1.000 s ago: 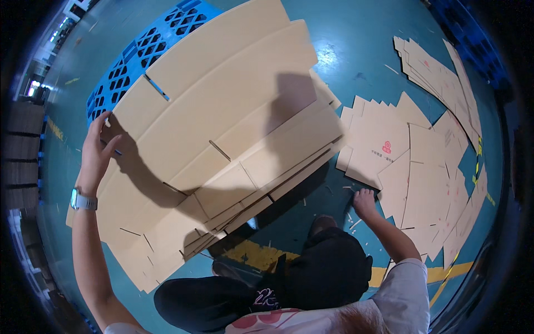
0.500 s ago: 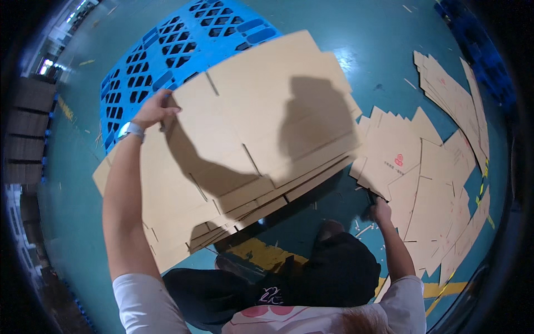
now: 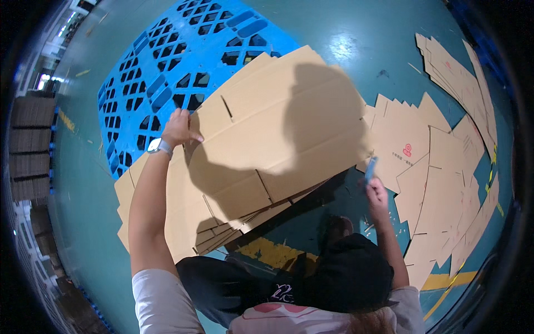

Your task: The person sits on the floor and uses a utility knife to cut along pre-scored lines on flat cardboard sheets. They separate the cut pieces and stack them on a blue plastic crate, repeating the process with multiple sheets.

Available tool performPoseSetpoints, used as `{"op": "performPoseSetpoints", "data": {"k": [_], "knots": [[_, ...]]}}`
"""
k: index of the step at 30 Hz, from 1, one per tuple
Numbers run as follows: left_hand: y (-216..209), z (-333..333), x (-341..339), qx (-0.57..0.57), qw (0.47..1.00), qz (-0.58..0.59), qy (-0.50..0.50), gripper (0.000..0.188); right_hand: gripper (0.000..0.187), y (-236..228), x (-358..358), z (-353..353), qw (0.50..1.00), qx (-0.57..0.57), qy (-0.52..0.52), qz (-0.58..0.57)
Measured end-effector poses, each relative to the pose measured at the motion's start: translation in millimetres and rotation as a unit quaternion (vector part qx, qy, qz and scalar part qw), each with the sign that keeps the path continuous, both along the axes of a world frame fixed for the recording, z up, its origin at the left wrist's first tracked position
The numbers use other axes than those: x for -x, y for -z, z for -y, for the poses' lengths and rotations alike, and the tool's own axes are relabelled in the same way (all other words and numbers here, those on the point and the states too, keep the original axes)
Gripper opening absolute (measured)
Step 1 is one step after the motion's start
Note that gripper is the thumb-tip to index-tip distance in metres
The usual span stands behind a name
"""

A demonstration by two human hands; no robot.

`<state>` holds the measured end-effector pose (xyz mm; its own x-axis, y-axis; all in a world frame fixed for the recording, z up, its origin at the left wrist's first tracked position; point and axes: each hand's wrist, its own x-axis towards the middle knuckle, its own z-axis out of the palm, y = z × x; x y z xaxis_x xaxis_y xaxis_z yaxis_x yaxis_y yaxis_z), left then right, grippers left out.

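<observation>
A flat, slotted cardboard sheet [image 3: 261, 125] lies uppermost on a fanned stack in front of me, with a dark shadow across it. My left hand [image 3: 181, 129], a watch on its wrist, grips the far left edge of this sheet, thumb on top; its other fingers are partly hidden. Near the stack's right end, my right hand [image 3: 377, 196] is closed around a slim blue tool [image 3: 371, 168]. This tool points away from me and is too blurred to tell its exact kind. Lower sheets [image 3: 219, 232] stick out along the near side.
Beyond the stack lies a blue plastic pallet [image 3: 161, 92]. Printed cardboard sheets [image 3: 434, 183] spread over the green floor at right, with another pile [image 3: 453, 78] farther off. Stacked cardboard [image 3: 30, 150] stands at far left. Small scraps [image 3: 367, 225] lie near my foot.
My left hand has shifted right and a little nearer along the sheet's edge. The right hand has risen slightly, and the blue tool now shows. The top sheet's outline has shifted.
</observation>
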<state>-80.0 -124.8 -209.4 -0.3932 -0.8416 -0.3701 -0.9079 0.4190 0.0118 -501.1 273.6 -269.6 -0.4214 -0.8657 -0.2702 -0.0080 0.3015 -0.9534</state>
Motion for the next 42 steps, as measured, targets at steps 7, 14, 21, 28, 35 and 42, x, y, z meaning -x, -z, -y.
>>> {"op": "performPoseSetpoints", "data": {"k": [7, 14, 21, 28, 35, 42], "knots": [[-10, -9, -5, -0.043, 0.996, -0.078, 0.013, 0.074, 0.010, -3, -13, 48, 0.995, -0.024, -0.087, 0.031], [-121, -64, 11, -0.345, 0.906, -0.210, -0.127, 0.032, 0.012, 4, -3, 39, 0.986, -0.014, -0.136, 0.093], [-284, -118, 95, -0.227, 0.958, -0.174, -0.005, 0.022, 0.015, -47, 1, 74, 0.976, 0.080, -0.171, 0.105], [-298, -141, 141, -0.122, 0.981, -0.069, 0.131, 0.023, 0.017, -31, 21, 61, 0.981, 0.107, -0.147, -0.069], [-285, -132, 163, -0.190, 0.966, -0.166, 0.045, 0.026, 0.006, -74, 62, 33, 0.992, 0.113, 0.045, 0.025], [-260, -141, 273, -0.066, 0.954, -0.163, 0.244, 0.032, 0.015, -152, 62, 89, 0.949, 0.183, 0.055, -0.250]]}}
